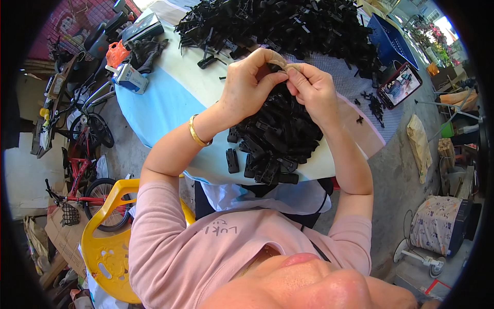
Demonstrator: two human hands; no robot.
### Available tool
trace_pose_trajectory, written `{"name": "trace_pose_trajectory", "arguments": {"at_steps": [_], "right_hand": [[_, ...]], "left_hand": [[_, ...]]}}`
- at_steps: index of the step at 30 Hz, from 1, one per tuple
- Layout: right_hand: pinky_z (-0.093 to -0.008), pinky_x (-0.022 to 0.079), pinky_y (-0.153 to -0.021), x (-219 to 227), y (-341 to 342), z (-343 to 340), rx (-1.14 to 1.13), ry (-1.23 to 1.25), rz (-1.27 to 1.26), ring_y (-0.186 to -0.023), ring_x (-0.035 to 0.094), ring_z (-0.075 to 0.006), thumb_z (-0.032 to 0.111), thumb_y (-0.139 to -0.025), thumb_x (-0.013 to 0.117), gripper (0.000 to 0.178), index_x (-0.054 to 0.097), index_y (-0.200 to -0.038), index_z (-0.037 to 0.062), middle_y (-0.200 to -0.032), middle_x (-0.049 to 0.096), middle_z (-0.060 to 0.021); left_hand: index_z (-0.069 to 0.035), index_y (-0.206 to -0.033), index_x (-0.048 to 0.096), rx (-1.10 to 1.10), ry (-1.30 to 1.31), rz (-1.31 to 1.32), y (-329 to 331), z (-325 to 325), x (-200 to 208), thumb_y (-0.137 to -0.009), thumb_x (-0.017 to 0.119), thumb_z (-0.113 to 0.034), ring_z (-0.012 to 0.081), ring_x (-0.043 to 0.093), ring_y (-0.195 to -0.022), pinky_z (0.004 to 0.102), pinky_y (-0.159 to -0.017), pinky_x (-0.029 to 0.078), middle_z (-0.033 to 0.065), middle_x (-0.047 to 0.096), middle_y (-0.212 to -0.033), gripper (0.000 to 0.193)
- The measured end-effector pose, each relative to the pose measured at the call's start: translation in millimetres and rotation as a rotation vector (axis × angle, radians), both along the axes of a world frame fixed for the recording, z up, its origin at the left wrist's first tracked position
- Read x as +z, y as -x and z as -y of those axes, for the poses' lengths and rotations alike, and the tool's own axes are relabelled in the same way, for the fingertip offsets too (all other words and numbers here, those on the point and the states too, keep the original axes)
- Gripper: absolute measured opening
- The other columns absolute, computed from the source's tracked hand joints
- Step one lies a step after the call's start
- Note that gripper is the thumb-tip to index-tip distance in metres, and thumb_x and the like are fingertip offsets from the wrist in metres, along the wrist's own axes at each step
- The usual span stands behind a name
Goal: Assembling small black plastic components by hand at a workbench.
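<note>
- Pale pink shirt [206, 262] with a round, loose neckline.
- Short sleeves [159, 208] ending near the elbows.
- Dark lettering [221, 230] and a small drawn mark on the chest.
- Thin dark strap [318, 249] over the shirt's right side.
- Smooth, narrow gold-coloured bangle [193, 131] at the left wrist, sitting below the hand [253, 80].

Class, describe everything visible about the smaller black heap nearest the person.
The smaller heap is blocky, elongated black pieces, apparently hard plastic, loosely piled at many angles, one slightly apart at its left. It rests on a pale cloth, its far end showing between the left hand and right hand.
</note>
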State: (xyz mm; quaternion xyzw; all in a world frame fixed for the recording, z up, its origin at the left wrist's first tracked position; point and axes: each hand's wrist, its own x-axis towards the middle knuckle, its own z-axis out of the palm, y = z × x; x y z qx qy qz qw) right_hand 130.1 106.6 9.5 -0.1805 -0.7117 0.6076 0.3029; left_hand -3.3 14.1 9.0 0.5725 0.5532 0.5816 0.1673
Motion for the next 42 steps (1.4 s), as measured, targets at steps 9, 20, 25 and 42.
{"name": "trace_pose_trajectory", "arguments": {"at_steps": [9, 20, 25, 42], "right_hand": [[-0.0139, 0.022, -0.041, 5.7, -11.2, -24.8, 0.021, 0.052, -0.092, -0.045, 0.032, 0.0004, 0.013, -0.088, 0.052, 0.017, 0.063, -0.092, 0.0004, -0.061, 0.049, 0.0018], [-0.0151, 0.035, -0.052, -4.5, -0.2, -18.5, -0.092, -0.343, -0.009, -0.059, 0.045, -0.0019, 0.016, -0.087, 0.056, 0.017, 0.064, -0.090, 0.0008, -0.066, 0.053, 0.0035], [-0.0145, 0.037, -0.055, -5.0, 4.2, -15.3, -0.125, -0.337, -0.043, -0.060, 0.046, -0.0015, 0.011, -0.080, 0.065, 0.015, 0.064, -0.090, 0.0007, -0.070, 0.057, 0.0024], [-0.0156, 0.043, -0.062, -5.6, 5.5, -10.4, -0.209, -0.153, -0.150, -0.067, 0.053, -0.0030, 0.007, -0.076, 0.068, 0.012, 0.060, -0.085, 0.0018, -0.077, 0.060, 0.0012]], "left_hand": [[-0.002, -0.111, 0.054, -0.237, 0.054, -0.075, 22.9, 9.4, 33.0, -0.071, 0.071, -0.008, 0.0092, 0.059, -0.081, 0.0231, -0.071, 0.049, 0.0070, 0.063, -0.092, 0.044], [-0.007, -0.099, 0.061, 0.332, 0.707, -0.765, 77.0, -26.7, -19.5, -0.071, 0.068, -0.033, 0.0283, 0.061, -0.086, 0.0355, -0.074, 0.048, 0.0134, 0.064, -0.090, 0.038], [-0.006, -0.105, 0.057, 0.326, 0.465, -0.603, 78.5, -31.0, -27.2, -0.072, 0.068, -0.025, 0.0271, 0.062, -0.085, 0.0331, -0.075, 0.048, 0.0132, 0.064, -0.088, 0.040], [0.002, -0.113, 0.052, -0.010, 0.046, -0.066, 1.4, -1.2, 6.1, -0.080, 0.061, -0.002, 0.0092, 0.058, -0.088, 0.0225, -0.078, 0.047, 0.0057, 0.060, -0.100, 0.034]]}}
